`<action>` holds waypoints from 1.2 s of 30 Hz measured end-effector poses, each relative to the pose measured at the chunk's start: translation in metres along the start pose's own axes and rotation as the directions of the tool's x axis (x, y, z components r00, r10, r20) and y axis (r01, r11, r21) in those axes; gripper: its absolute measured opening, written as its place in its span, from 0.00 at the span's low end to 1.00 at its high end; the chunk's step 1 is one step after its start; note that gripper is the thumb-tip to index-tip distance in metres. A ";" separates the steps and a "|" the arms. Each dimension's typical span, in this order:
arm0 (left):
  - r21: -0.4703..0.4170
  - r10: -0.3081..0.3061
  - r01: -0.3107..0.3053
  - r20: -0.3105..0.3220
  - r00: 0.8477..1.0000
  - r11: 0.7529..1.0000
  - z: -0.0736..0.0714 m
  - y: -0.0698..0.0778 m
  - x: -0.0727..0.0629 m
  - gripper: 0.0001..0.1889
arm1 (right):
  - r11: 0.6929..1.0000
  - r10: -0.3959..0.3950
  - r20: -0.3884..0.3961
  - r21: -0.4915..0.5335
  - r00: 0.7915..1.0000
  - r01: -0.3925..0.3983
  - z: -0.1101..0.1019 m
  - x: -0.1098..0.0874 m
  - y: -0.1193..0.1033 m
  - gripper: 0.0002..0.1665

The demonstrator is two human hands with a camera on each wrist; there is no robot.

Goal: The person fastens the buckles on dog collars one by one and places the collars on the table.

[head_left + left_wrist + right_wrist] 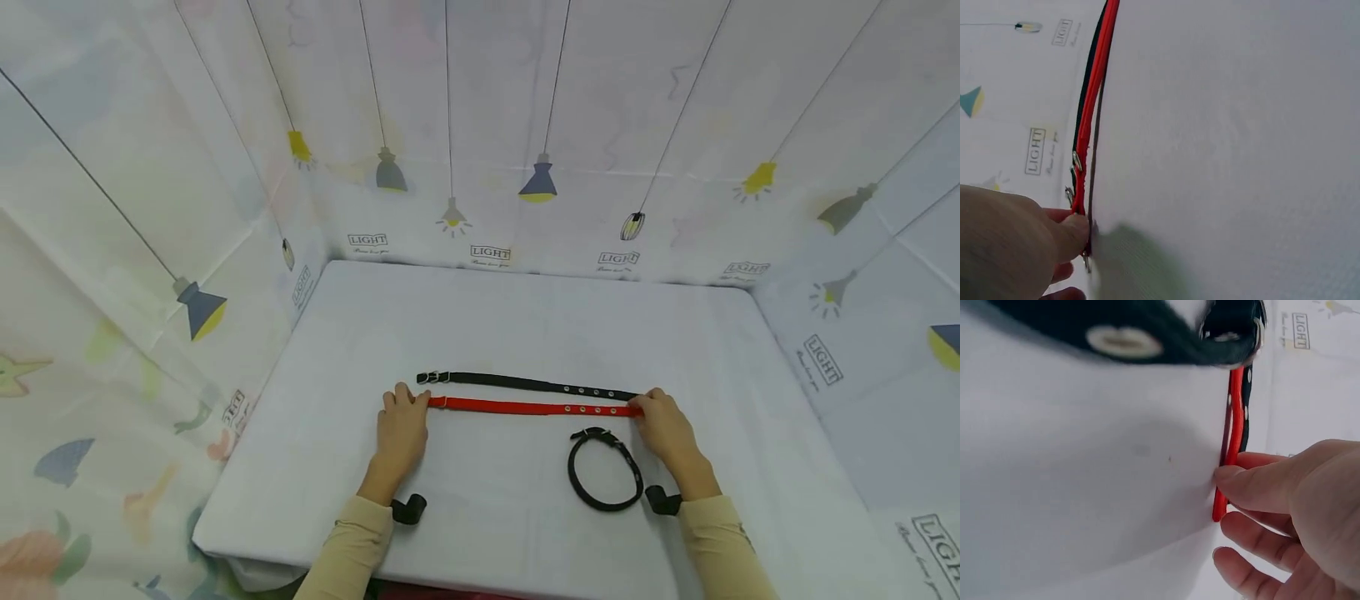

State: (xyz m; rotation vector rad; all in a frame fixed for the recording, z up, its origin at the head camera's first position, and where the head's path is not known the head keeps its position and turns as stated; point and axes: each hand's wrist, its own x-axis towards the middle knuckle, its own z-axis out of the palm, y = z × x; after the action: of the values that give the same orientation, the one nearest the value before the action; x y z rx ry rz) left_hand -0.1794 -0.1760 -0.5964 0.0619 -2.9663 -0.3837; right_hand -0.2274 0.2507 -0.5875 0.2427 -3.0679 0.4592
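Observation:
A red collar [510,407] with a metal buckle and several eyelets is stretched straight across the white table. My left hand [401,427] pinches its buckle end between thumb and fingers. At the other end, my right hand [666,429] pinches the red tip, seen closely in the right wrist view [1285,506]. Just behind it lies a black collar [510,382], also laid out straight, its buckle to the left and its right tip partly hidden by my right hand. A second black collar [573,475], fastened into a loop, is nearer me, left of my right wrist.
The white-covered table [465,325] has a curtain [487,125] printed with lamps behind it and along both sides. A black wrist mount [408,509] sits at my left cuff and another mount [663,501] at my right, close to the looped collar.

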 end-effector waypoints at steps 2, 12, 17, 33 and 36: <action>-0.009 0.029 -0.029 0.002 1.000 1.000 0.001 -0.011 0.003 0.18 | 1.000 -0.005 0.008 0.001 1.000 0.005 -0.001 0.003 0.003 0.13; -0.157 0.039 -0.031 0.049 0.998 0.987 0.004 -0.027 0.009 0.13 | 0.998 -0.008 0.054 0.065 0.999 0.004 -0.003 0.003 0.012 0.08; -0.276 0.036 -0.024 0.040 0.999 0.961 0.003 -0.031 0.007 0.10 | 0.989 -0.038 0.075 0.143 0.996 0.027 -0.007 -0.007 0.020 0.07; -0.712 0.029 0.055 0.106 0.994 0.700 -0.014 -0.052 0.011 0.10 | 0.658 0.069 0.146 0.737 0.987 -0.155 -0.044 -0.030 0.040 0.20; -0.765 0.079 0.055 0.137 0.987 0.642 -0.018 -0.054 0.011 0.11 | 0.399 0.049 0.148 0.904 0.988 -0.155 -0.046 -0.034 0.041 0.14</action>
State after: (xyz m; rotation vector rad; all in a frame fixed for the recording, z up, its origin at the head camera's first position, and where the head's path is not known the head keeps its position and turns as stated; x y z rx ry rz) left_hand -0.1868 -0.2331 -0.5912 -0.0937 -2.6547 -1.6811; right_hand -0.1998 0.3085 -0.5571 0.0678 -2.4905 2.1878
